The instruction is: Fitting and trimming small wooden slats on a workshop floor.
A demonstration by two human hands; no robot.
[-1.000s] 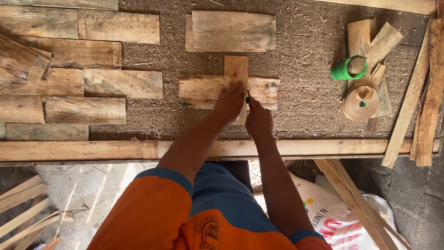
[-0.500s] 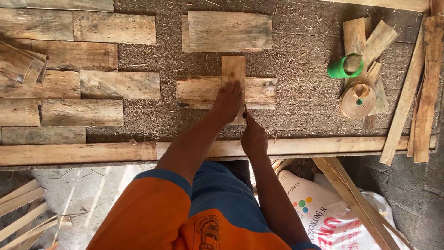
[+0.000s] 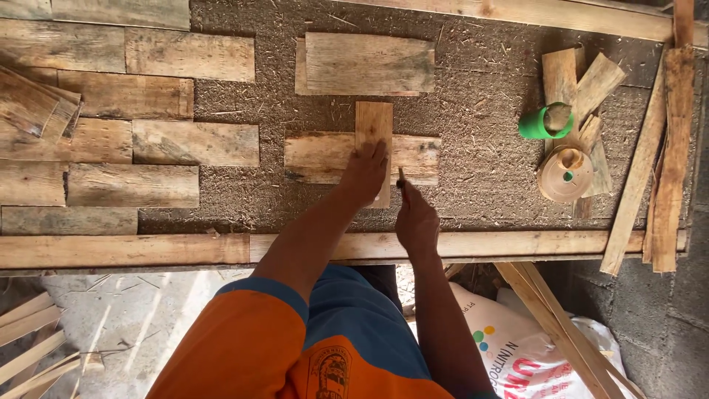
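Wood lies at the centre of the work: a short upright plank (image 3: pixel 374 140) rests crosswise on a wider flat board (image 3: pixel 325 157), and both sit on the sawdust-strewn bench top (image 3: pixel 480 170). The left hand (image 3: pixel 363 174) presses flat on the lower half of the upright plank, fingers together and pointing away from the body, the forearm reaching straight out from the orange sleeve (image 3: pixel 251 332). Just right of that plank, the right hand (image 3: pixel 416 219) is curled into a loose fist around a thin pencil-like tool (image 3: pixel 401 178), whose tip stands at the plank's right edge, over the flat board; the wrist is bent slightly inward.

Beyond the upright plank, another loose board (image 3: pixel 365 64) lies flat. Left of the plank, rows of weathered boards (image 3: pixel 133 140) are laid side by side like bricks. Well to the right of the plank, a green spool (image 3: pixel 545 122) and a round wooden reel (image 3: pixel 565 174) sit on a small heap of offcuts (image 3: pixel 572 81). Nearer the body than the plank, a long batten (image 3: pixel 133 250) edges the bench, and a printed white sack (image 3: pixel 509 347) lies on the floor below.
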